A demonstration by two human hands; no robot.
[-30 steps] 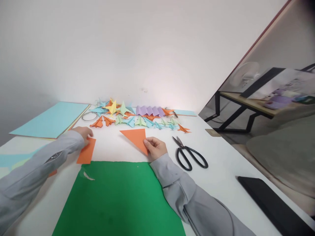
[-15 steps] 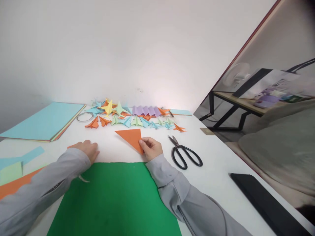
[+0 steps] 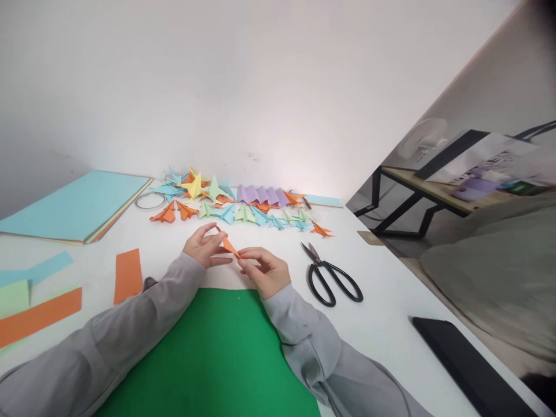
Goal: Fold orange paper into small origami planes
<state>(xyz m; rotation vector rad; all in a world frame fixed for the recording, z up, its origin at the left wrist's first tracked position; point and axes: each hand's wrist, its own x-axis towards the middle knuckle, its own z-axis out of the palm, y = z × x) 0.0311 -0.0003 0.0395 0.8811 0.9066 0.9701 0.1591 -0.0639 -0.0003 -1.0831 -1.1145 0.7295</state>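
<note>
An orange folded paper [image 3: 230,247] is held up between both hands, just beyond the far edge of the green mat [image 3: 208,347]. It is turned nearly edge-on, so its full shape is hidden. My left hand [image 3: 205,247] pinches its upper left end, with the lower fingers stretched out beneath. At the other end, the thumb and fingertips of my right hand [image 3: 266,271] grip the lower right corner. An orange paper strip [image 3: 128,275] lies flat left of my left hand. Scissors [image 3: 329,276] with black handles rest to the right, blades partly apart.
Several folded paper figures [image 3: 244,214] and a pleated purple paper [image 3: 262,196] line the table by the wall. A stack of coloured sheets [image 3: 78,205] and a wire coil [image 3: 150,200] lie back left. Paper offcuts [image 3: 41,315] are at left, a black flat object [image 3: 473,365] at right.
My left hand has left the orange strip on the table and moved right to grip the folded paper. The paper has turned from facing me as a triangle to nearly edge-on.
</note>
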